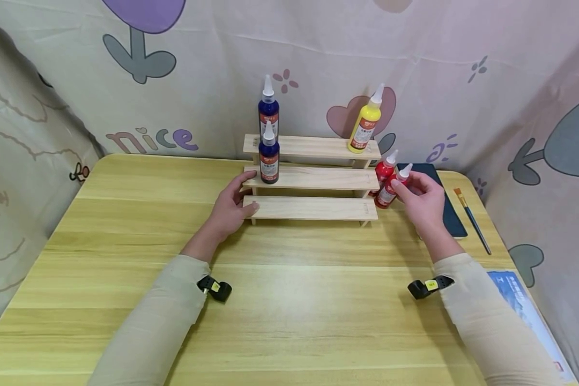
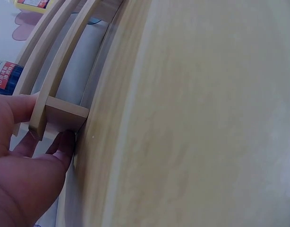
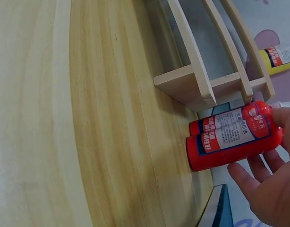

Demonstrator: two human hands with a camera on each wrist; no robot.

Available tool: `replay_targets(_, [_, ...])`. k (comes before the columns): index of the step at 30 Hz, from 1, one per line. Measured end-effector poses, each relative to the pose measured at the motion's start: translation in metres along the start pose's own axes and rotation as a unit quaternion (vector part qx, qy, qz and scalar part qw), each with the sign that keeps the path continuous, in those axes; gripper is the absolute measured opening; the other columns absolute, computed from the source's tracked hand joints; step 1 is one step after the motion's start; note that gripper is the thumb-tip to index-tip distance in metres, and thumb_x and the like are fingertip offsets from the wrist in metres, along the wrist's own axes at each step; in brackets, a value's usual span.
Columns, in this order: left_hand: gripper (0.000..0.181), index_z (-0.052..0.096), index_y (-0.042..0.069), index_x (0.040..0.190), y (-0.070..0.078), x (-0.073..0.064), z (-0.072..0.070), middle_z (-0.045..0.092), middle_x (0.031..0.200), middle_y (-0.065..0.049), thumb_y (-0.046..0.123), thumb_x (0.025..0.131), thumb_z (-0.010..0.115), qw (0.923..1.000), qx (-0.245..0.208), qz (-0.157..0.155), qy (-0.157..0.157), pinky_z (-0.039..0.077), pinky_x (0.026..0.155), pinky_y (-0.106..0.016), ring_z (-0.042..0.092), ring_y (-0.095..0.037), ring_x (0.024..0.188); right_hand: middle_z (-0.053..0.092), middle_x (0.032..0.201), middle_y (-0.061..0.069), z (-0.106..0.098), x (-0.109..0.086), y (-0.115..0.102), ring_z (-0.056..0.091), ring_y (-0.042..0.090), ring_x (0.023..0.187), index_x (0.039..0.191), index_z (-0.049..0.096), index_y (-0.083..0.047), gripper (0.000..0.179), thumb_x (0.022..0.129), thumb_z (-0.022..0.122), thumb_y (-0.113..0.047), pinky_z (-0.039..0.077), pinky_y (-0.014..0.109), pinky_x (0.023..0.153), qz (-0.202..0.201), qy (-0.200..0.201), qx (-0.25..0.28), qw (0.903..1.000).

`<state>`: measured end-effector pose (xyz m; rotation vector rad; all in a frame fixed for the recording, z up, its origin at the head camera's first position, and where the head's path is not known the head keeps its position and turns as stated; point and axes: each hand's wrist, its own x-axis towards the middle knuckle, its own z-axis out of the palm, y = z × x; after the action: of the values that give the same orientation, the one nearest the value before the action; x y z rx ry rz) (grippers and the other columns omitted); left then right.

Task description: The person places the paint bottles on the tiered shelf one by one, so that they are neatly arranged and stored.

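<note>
A three-tier wooden stand (image 1: pixel 313 208) has its left end gripped by my left hand (image 1: pixel 228 208), thumb on the lowest step and fingers behind. In the left wrist view those fingers reach round the stand's side leg (image 2: pixel 67 113). Beside the right end, my right hand (image 1: pixel 422 201) pinches a red paint bottle (image 1: pixel 386 195) near its neck. A second red bottle (image 1: pixel 384 170) stands close behind it; the right wrist view shows the pinched bottle (image 3: pixel 234 142) overlapping it. Two blue bottles (image 1: pixel 269 161) stand on the left of the upper two steps, and a yellow bottle (image 1: pixel 364 128) leans at the top right.
A dark, flat book-like item (image 1: pixel 451 214) lies behind my right hand, with a paintbrush (image 1: pixel 473 221) to its right. A blue-and-white sheet or booklet (image 1: pixel 526 311) sits at the table's right edge, partly under my right sleeve. Printed cloth (image 1: pixel 212 80) hangs behind the table.
</note>
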<state>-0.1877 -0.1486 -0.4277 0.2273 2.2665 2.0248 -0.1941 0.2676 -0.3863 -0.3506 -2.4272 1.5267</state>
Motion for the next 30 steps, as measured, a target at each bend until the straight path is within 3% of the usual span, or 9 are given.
replay_targets(6, [0.074, 0.042, 0.020, 0.152, 0.000, 0.000, 0.000, 0.032, 0.158, 0.002, -0.016, 0.090, 0.061, 1.0000, 0.000, 0.001, 0.000, 0.033, 0.111, -0.044, 0.040, -0.033, 0.136, 0.061, 0.120, 0.006, 0.000, 0.000, 0.001, 0.059, 0.017, 0.105, 0.126, 0.066, -0.012, 0.045, 0.089, 0.075, -0.036, 0.054, 0.019, 0.077, 0.001, -0.005, 0.039, 0.9992])
replay_targets(17, [0.074, 0.041, 0.021, 0.152, 0.000, -0.001, 0.001, 0.033, 0.158, 0.002, -0.014, 0.091, 0.061, 1.0000, 0.007, -0.001, -0.001, 0.029, 0.114, -0.043, 0.039, -0.033, 0.137, 0.060, 0.121, 0.006, -0.007, -0.005, -0.001, 0.059, 0.018, 0.107, 0.128, 0.066, -0.012, 0.045, 0.090, 0.075, -0.033, 0.054, 0.025, 0.080, 0.016, -0.009, 0.050, 0.9986])
replay_targets(23, [0.074, 0.042, 0.022, 0.152, 0.001, -0.001, 0.001, 0.032, 0.158, 0.003, -0.014, 0.091, 0.062, 0.9999, 0.008, -0.007, 0.000, 0.030, 0.113, -0.043, 0.039, -0.032, 0.137, 0.059, 0.122, 0.006, -0.016, -0.012, -0.005, 0.059, 0.016, 0.107, 0.130, 0.067, -0.014, 0.048, 0.088, 0.076, -0.034, 0.054, 0.022, 0.077, 0.011, -0.010, 0.056, 0.9983])
replay_targets(30, [0.074, 0.041, 0.021, 0.152, 0.002, -0.001, 0.000, 0.032, 0.158, 0.002, -0.015, 0.091, 0.061, 1.0000, 0.007, 0.000, -0.001, 0.030, 0.113, -0.044, 0.039, -0.033, 0.136, 0.060, 0.120, 0.008, -0.028, -0.020, -0.021, 0.059, 0.017, 0.105, 0.127, 0.069, -0.012, 0.044, 0.086, 0.079, -0.026, 0.054, 0.023, 0.077, -0.006, -0.011, 0.113, 0.9935])
